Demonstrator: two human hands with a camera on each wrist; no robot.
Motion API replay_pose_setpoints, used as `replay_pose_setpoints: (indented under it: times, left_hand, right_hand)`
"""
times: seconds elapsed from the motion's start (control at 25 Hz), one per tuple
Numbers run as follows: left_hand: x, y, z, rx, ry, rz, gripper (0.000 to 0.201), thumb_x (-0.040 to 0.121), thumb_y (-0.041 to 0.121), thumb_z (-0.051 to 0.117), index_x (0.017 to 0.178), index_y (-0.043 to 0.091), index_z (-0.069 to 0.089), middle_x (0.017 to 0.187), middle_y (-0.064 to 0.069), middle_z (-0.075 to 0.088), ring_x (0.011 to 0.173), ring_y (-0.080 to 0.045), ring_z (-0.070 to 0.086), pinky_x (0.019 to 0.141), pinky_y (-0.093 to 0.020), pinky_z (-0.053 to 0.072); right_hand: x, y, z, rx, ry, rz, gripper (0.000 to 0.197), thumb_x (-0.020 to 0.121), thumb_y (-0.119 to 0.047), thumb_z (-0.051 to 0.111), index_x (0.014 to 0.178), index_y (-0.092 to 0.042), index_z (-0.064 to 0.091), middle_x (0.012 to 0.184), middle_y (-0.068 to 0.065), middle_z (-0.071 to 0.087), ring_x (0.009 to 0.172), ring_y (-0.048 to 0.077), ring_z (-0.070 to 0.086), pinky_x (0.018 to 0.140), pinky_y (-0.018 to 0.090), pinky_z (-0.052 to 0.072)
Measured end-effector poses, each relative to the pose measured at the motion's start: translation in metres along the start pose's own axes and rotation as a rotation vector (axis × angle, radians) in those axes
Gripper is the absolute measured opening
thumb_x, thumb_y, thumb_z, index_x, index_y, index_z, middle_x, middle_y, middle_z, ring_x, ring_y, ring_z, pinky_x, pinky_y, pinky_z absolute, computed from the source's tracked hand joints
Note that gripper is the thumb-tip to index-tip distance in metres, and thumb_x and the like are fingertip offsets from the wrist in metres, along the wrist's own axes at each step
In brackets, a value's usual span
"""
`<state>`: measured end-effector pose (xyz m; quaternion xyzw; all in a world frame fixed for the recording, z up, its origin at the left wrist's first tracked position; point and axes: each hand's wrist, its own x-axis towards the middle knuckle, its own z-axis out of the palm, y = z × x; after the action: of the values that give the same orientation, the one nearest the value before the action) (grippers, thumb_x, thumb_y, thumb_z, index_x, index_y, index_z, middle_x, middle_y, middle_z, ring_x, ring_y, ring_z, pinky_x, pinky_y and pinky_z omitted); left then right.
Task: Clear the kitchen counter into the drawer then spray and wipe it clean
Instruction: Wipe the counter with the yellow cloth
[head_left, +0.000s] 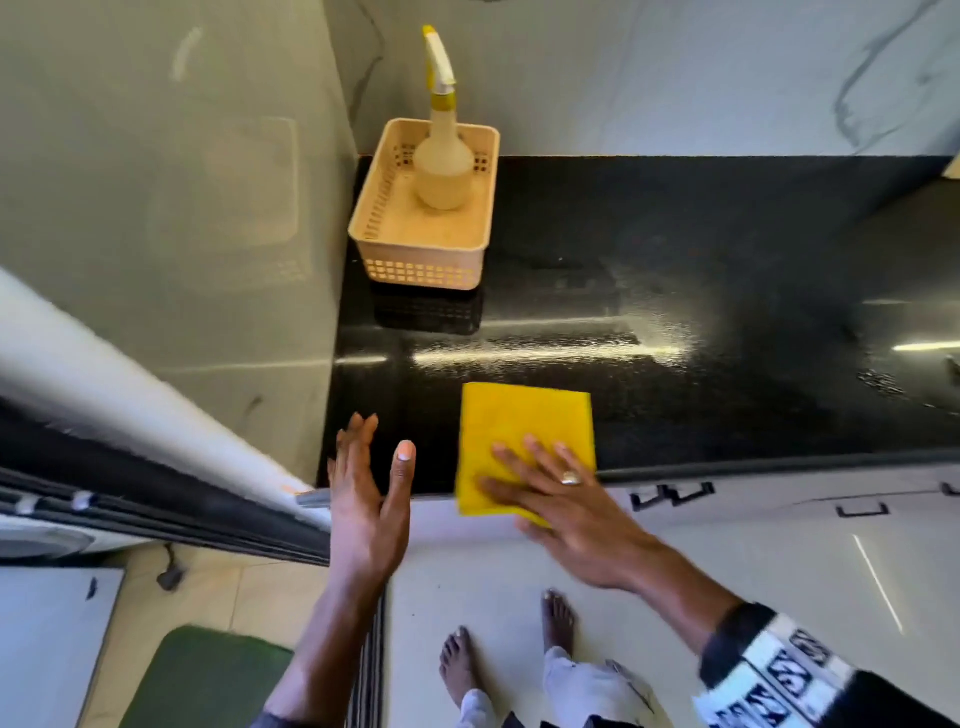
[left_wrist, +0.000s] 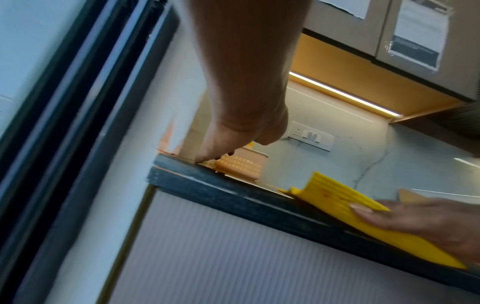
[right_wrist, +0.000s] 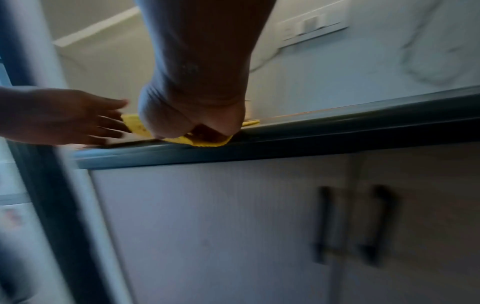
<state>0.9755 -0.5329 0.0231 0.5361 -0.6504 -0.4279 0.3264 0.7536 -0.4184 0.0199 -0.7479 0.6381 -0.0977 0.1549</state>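
Observation:
A yellow cloth (head_left: 519, 431) lies flat at the front edge of the black counter (head_left: 727, 249), partly hanging over it. My right hand (head_left: 540, 478) presses on the cloth with straight, spread fingers; a ring shows on one finger. The same cloth (left_wrist: 335, 201) shows in the left wrist view and, under the palm, in the right wrist view (right_wrist: 197, 142). My left hand (head_left: 369, 467) hovers open, palm turned sideways, at the counter's front left corner beside the cloth and holds nothing. A spray bottle (head_left: 441, 156) with a yellow nozzle stands in a beige basket (head_left: 421, 260) at the back left.
Wet sheen and spray droplets cover the counter's middle (head_left: 649, 332). A wall panel (head_left: 182, 208) bounds the counter on the left. White cabinet doors with black handles (right_wrist: 350, 224) sit below the counter. My bare feet (head_left: 509, 639) stand on the tiled floor.

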Motion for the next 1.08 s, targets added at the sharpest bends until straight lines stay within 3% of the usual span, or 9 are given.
replay_pose_setpoints:
  times: [0.12, 0.2, 0.28, 0.4, 0.52, 0.6, 0.76, 0.88, 1.08]
  left_hand:
    - [-0.003, 0.019, 0.039, 0.057, -0.138, 0.09, 0.063, 0.092, 0.049, 0.056, 0.145, 0.02, 0.04, 0.158, 0.002, 0.026, 0.149, -0.013, 0.015, 0.121, -0.048, 0.019]
    - [-0.003, 0.033, 0.067, 0.1, -0.22, 0.139, 0.061, 0.09, 0.041, 0.061, 0.145, 0.021, 0.041, 0.159, 0.002, 0.024, 0.15, -0.013, 0.012, 0.121, -0.047, 0.018]
    - [0.004, 0.046, 0.095, 0.142, -0.232, 0.181, 0.06, 0.091, 0.039, 0.062, 0.144, 0.019, 0.043, 0.159, 0.0, 0.026, 0.15, -0.016, 0.013, 0.12, -0.049, 0.018]
    - [0.025, 0.063, 0.132, 0.189, -0.133, 0.175, 0.061, 0.092, 0.048, 0.055, 0.142, 0.015, 0.045, 0.157, -0.005, 0.03, 0.149, -0.022, 0.016, 0.12, -0.049, 0.015]
    - [0.037, 0.076, 0.172, 0.289, -0.004, 0.13, 0.062, 0.095, 0.052, 0.042, 0.143, 0.014, 0.043, 0.157, -0.007, 0.029, 0.149, -0.025, 0.015, 0.121, -0.051, 0.007]
    - [0.04, 0.083, 0.195, 0.408, 0.036, 0.049, 0.06, 0.099, 0.053, 0.036, 0.147, 0.017, 0.038, 0.16, -0.005, 0.024, 0.15, -0.021, 0.008, 0.122, -0.047, -0.002]
    - [0.035, 0.087, 0.218, 0.752, 0.071, 0.018, 0.066, 0.099, 0.059, 0.026, 0.153, 0.021, 0.024, 0.163, -0.004, 0.013, 0.151, -0.021, 0.0, 0.121, -0.043, -0.006]
    - [0.038, 0.086, 0.218, 0.838, 0.097, 0.027, 0.066, 0.097, 0.056, 0.018, 0.153, 0.022, 0.024, 0.163, -0.004, 0.013, 0.151, -0.024, 0.004, 0.122, -0.046, 0.0]
    - [0.039, 0.082, 0.219, 0.835, 0.112, 0.025, 0.061, 0.096, 0.044, 0.02, 0.153, 0.022, 0.028, 0.163, -0.002, 0.015, 0.151, -0.021, 0.008, 0.122, -0.046, 0.006]
  right_hand:
    - [-0.083, 0.094, -0.03, 0.057, 0.196, 0.547, 0.055, 0.096, -0.065, 0.014, 0.15, -0.054, 0.011, 0.162, -0.014, 0.003, 0.152, 0.028, 0.006, 0.121, 0.046, 0.001]
    - [-0.102, 0.129, -0.048, 0.134, 0.287, 0.985, 0.072, 0.089, -0.065, 0.012, 0.153, -0.034, 0.011, 0.164, -0.002, 0.004, 0.152, 0.034, 0.004, 0.12, 0.054, 0.003]
    - [-0.076, 0.128, -0.052, 0.14, 0.241, 1.157, 0.075, 0.09, -0.06, 0.01, 0.155, -0.025, 0.018, 0.164, 0.011, 0.006, 0.15, 0.043, 0.001, 0.117, 0.061, 0.006]
    - [-0.027, 0.085, -0.03, 0.006, -0.042, 0.448, 0.071, 0.095, -0.065, -0.005, 0.155, -0.032, 0.015, 0.163, 0.008, -0.01, 0.145, 0.043, -0.02, 0.117, 0.063, -0.005]
    - [-0.038, 0.089, -0.052, 0.048, -0.258, -0.061, 0.052, 0.104, -0.054, 0.014, 0.152, -0.046, -0.002, 0.16, -0.013, -0.022, 0.144, 0.02, -0.034, 0.116, 0.038, -0.024]
    - [-0.051, 0.154, -0.077, 0.046, -0.244, -0.012, 0.054, 0.102, -0.057, 0.014, 0.154, -0.044, 0.004, 0.159, -0.018, -0.018, 0.145, 0.015, -0.028, 0.118, 0.035, -0.021]
    - [-0.035, 0.287, -0.133, 0.049, -0.225, 0.45, 0.079, 0.089, -0.071, -0.002, 0.155, -0.028, -0.007, 0.156, -0.011, -0.024, 0.15, 0.026, -0.019, 0.12, 0.042, -0.013]
    - [0.037, 0.276, -0.139, 0.095, -0.231, 0.597, 0.067, 0.102, -0.056, 0.014, 0.156, -0.025, -0.01, 0.161, -0.001, -0.026, 0.147, 0.035, -0.024, 0.116, 0.052, -0.016]
    - [0.06, 0.178, -0.104, -0.024, -0.499, -0.017, 0.062, 0.104, -0.051, 0.018, 0.157, -0.03, -0.005, 0.161, -0.001, -0.025, 0.146, 0.032, -0.028, 0.117, 0.053, -0.018]
